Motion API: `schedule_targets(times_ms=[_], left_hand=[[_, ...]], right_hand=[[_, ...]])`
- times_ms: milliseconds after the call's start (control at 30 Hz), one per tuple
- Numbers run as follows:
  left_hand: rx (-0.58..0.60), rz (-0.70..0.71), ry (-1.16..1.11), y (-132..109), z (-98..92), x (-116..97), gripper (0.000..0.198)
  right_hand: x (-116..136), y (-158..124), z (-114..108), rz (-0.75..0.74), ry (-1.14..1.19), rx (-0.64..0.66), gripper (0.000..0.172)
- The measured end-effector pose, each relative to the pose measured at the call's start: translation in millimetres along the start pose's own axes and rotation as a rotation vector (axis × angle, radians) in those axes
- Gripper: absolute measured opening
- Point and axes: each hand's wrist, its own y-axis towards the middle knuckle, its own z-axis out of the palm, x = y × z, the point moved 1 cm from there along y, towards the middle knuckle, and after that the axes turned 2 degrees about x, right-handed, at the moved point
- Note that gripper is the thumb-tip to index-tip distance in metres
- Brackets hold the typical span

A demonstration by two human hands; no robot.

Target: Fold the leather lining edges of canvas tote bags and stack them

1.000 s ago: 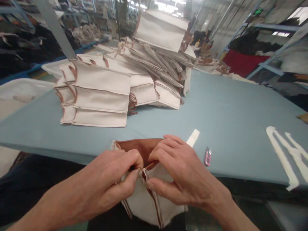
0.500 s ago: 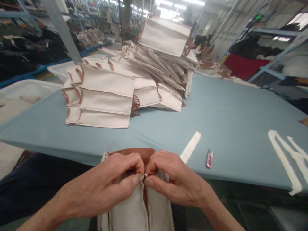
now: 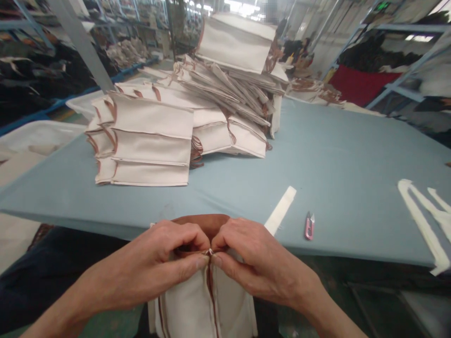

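Several stacks of folded canvas bags [image 3: 144, 141] sit at 12 o'clock on the pale blue bench [image 3: 334, 188], with a cream fabric strip [image 3: 280, 210] and pink thread snips [image 3: 309, 226] toward 1 o'clock. One more canvas bag [image 3: 200, 295] is held at 6 o'clock just in front of the bench edge, between the left hand [image 3: 141, 263] and right hand [image 3: 264, 263], whose fingers [image 3: 192, 263] pinch closed on its brown-trimmed seam [image 3: 210, 252] at the rim.

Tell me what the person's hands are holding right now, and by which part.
Both hands hold a cream canvas bag at its top edge: the left hand and right hand pinch the brown-trimmed seam at the opening, above which brown lining shows.
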Motion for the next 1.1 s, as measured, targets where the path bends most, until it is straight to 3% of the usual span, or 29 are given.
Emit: schedule_targets(times_ms=[100,333,600,767,867,1100], left_hand=[[-0.008,-0.001,0.020,1.9,0.3,-1.5,0.019],[-0.156,0.041,0.264,9.4,5.5,-10.9,0.017],[-0.074,0.061,0.387,17.1,4.1,-14.2,0.018],[-0.119,0.161,0.396,13.7,10.0,-5.5,0.022],[-0.180,0.257,0.456,7.9,15.2,0.7,0.026],[-0.157,0.385,0.515,-3.0,17.6,10.7,0.025]], right_hand=[[0.3,0.8,-0.1,-0.022,-0.032,0.006,0.017],[0.6,1.9,5.4,-0.038,-0.321,0.040,0.028],[-4.5,0.0,14.3,-0.006,-0.412,0.077,0.029],[-14.2,-1.3,16.2,0.013,-0.338,-0.024,0.028],[-17.3,-1.4,14.3,0.059,-0.170,-0.051,0.024],[-16.8,-0.9,13.0,0.103,0.142,-0.086,0.016]])
